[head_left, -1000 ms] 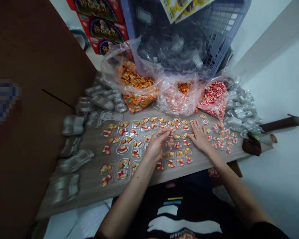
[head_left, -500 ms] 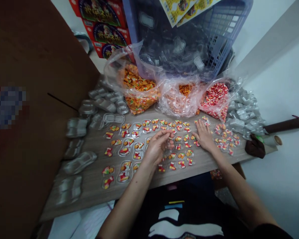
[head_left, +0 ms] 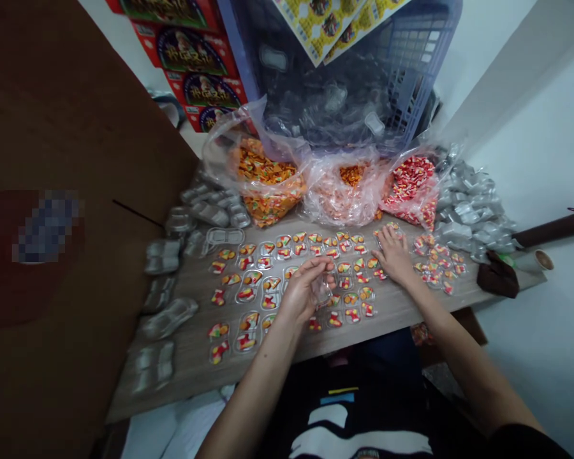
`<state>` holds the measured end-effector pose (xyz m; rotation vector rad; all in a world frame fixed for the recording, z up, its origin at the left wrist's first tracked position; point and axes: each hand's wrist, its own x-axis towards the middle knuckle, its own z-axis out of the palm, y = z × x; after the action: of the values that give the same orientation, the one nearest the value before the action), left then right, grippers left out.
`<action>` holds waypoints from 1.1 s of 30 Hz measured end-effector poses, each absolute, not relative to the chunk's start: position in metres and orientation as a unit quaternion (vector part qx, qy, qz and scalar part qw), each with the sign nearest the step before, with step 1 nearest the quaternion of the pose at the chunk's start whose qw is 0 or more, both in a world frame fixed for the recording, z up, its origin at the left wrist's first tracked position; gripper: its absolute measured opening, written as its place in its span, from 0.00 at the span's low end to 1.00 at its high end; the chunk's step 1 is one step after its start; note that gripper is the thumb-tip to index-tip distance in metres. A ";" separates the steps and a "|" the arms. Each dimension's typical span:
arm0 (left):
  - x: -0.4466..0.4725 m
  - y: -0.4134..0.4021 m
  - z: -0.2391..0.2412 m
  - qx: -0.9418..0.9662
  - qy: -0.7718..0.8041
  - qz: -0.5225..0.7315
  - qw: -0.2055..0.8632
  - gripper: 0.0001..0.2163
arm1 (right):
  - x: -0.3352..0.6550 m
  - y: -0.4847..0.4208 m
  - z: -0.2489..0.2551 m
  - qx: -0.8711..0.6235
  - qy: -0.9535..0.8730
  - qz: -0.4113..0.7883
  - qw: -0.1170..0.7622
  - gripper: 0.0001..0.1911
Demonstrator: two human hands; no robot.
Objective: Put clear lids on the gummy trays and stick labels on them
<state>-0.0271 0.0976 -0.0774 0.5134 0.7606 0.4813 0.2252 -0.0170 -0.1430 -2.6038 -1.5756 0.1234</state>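
My left hand (head_left: pixel 302 288) is closed in a pinch on a clear plastic blister shell (head_left: pixel 322 293), held above the middle of the table. My right hand (head_left: pixel 395 256) lies with its fingers spread over a filled blister (head_left: pixel 379 274) in the rows' right end. Several filled blisters (head_left: pixel 249 288) stand in rows on the table, each with small red, yellow and green candy-like pieces in two hollows. Some of the middle ones are hidden behind my left hand and forearm. To the right of my right hand, more red and yellow filled blisters (head_left: pixel 435 261) lie in a loose cluster.
Open plastic bags hold orange pieces (head_left: pixel 268 169), small orange pieces (head_left: pixel 351 175) and red-white pieces (head_left: pixel 414 178). Behind them stands a purple basket (head_left: pixel 234 57). Clear shells pile up at left (head_left: pixel 162 257) and right (head_left: pixel 473 207). Red boxes (head_left: pixel 191 54) are stacked at the back left.
The view has shifted slightly. My left hand has turned a little and the clear blister shell in it shows more plainly. My right hand stays over the same blisters.
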 end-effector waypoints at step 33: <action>0.064 0.082 -0.090 0.298 0.352 0.093 0.883 0.06 | 0.222 0.001 -0.130 -0.901 -0.423 -0.040 0.082 0.19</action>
<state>0.0639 0.0822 -0.0901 0.6210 0.7319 0.1929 0.2222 0.0011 -0.1300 -2.6933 -1.2645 -0.1197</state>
